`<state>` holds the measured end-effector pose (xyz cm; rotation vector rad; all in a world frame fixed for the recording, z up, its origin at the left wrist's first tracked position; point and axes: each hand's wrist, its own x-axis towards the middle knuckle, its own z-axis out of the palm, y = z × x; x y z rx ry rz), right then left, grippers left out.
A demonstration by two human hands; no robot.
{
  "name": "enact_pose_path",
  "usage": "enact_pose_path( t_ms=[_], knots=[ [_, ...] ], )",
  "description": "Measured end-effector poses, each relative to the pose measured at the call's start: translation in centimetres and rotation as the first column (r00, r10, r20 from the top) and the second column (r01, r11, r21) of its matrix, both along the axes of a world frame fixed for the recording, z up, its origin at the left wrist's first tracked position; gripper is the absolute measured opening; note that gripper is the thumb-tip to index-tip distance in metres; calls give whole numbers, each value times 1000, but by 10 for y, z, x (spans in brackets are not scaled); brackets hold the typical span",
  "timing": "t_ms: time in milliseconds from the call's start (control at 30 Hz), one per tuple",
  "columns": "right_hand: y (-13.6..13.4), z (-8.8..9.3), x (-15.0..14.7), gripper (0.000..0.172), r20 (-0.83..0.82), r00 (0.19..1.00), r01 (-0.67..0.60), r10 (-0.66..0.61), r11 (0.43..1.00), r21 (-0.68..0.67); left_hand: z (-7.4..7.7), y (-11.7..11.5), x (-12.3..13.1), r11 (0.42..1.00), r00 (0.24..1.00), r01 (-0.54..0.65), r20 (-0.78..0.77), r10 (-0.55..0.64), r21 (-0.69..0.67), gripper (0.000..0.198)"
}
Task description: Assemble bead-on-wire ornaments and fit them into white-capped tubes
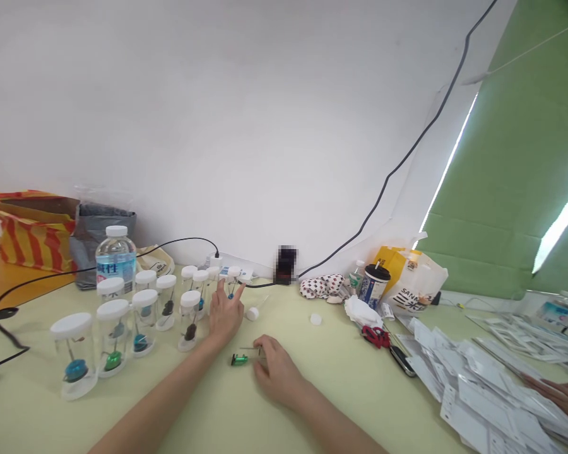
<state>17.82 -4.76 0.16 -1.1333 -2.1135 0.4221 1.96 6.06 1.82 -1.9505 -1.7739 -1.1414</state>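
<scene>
My left hand point(226, 315) reaches to the back row of jars. Its fingers are spread on either side of a small clear jar with a white lid point(234, 272); whether they touch it I cannot tell. Closer to me, my right hand point(280, 372) is curled, its thumb and fingers around the thin metal rods of a small green piece point(239, 359) low over the table. Behind that hand a clear tube point(260, 304) lies with a white end toward me. A loose white lid point(315, 320) rests farther right.
Several white-lidded jars point(74, 356) with coloured pieces inside stand left, before a water bottle point(117, 258). Right are a dark-lidded cup point(375, 284), red-handled scissors point(377, 337) and piled white cards point(478, 391). Another person's hand point(558, 397) lies at the right edge.
</scene>
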Motion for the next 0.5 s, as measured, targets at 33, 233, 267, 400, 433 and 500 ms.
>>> enact_pose_path(
  t_ms=[33,233,267,400,433,500],
  knots=[
    [0,0,0,34,-4,1000,-4,4,1000,3,-1,2,-1,1000,1000,0,-14,0,-12,43],
    [6,-2,2,26,-215,974,54,-73,994,-94,-7,1,-3,993,992,111,-57,-109,27,32],
    [9,-2,4,26,-313,942,84,-121,988,-130,-7,-2,-2,985,983,169,-77,-165,41,32],
    [26,1,16,39,-680,684,113,-263,959,-258,-4,-20,4,893,869,449,-221,-443,-24,36],
    [30,2,20,42,-735,620,77,-274,954,-291,-2,-25,7,866,833,497,-247,-495,-59,37],
    [38,2,28,47,-794,528,14,-301,938,-346,2,-36,12,794,754,592,-254,-606,-136,37]
  ],
)
